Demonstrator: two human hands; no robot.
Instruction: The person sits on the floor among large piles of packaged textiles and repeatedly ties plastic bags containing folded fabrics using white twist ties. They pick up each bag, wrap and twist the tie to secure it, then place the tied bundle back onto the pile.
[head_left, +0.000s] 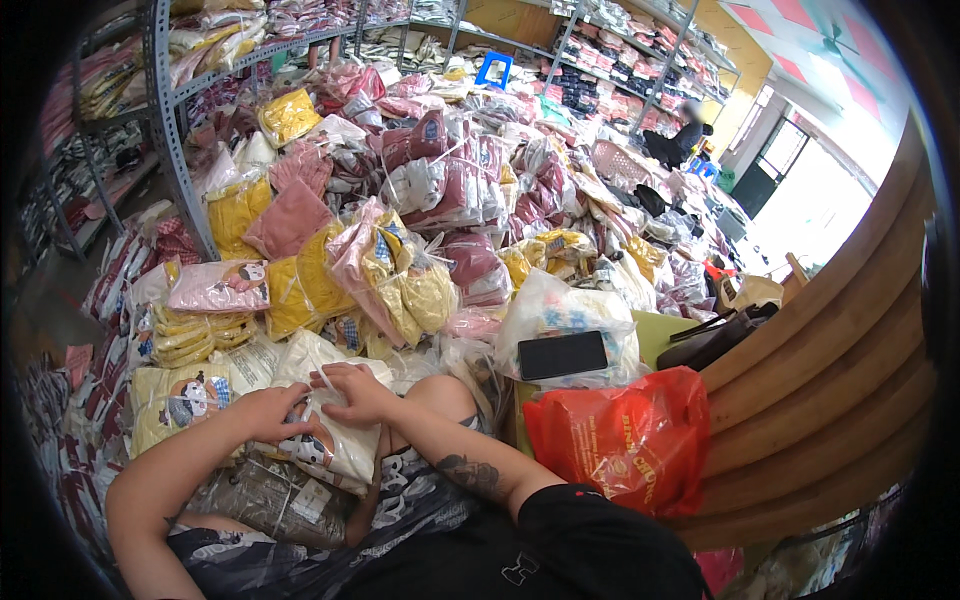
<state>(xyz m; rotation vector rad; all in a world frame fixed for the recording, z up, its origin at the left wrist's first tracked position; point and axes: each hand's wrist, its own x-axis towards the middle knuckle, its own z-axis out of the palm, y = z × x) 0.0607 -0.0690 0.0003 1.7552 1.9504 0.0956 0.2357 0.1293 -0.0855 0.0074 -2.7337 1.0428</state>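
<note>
left hand (270, 414): half-curled; right hand (354, 394): half-curled; both on cream packet (348, 446); grip unclear

Lit brightly from the doorway (815, 225) toward half past two — burnt out to white. Glints off plastic wrapping (465, 192) at twelve. Dims among the shelves (100, 183) past nine. Bends the wooden slats (800, 405) near half past three, blackens at the rim — and blurs over a seated person (672, 148) between one and two.

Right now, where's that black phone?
In the head view, the black phone lies right of centre on a white plastic bag, just above the red plastic bag and to the right of the person's right hand.
</note>
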